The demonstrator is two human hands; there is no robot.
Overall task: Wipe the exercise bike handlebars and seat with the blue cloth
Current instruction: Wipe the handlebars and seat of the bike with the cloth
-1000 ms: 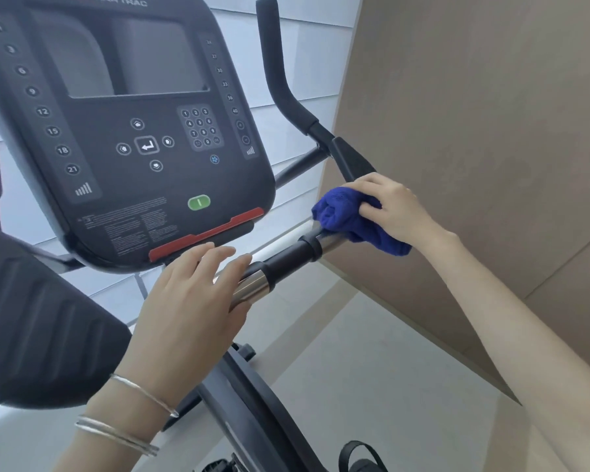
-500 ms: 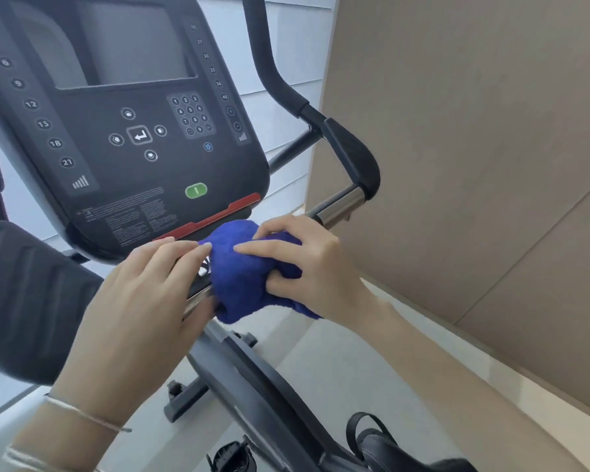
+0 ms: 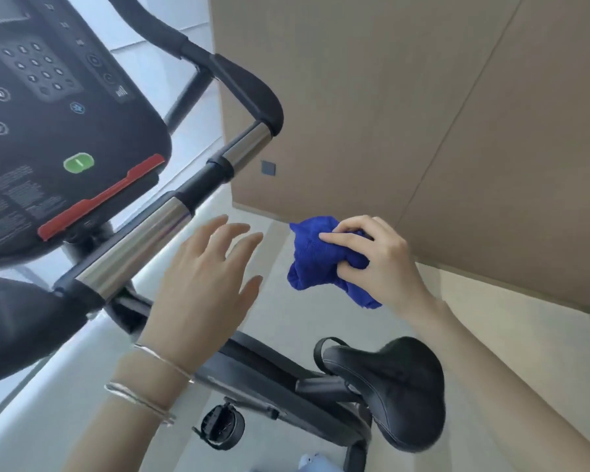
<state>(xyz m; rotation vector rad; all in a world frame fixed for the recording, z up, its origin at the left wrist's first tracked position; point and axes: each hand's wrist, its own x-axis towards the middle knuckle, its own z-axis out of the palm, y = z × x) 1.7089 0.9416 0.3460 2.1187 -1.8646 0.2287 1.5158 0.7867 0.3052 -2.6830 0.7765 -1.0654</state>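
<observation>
Head view: right hand (image 3: 385, 264) clutches blue cloth (image 3: 315, 260), left hand (image 3: 201, 287) spread.

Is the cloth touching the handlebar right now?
Apart. The head view shows the cloth bunched in the right hand, off the handlebar, with floor and the open left hand between them.

Two hands, a left hand (image 3: 201, 284) and a right hand (image 3: 382, 257), share the frame with one blue cloth (image 3: 321, 264), one seat (image 3: 399, 386), one console (image 3: 65, 131), one handlebar (image 3: 198, 189), one pedal (image 3: 222, 427) and two bangles (image 3: 140, 401).
</observation>
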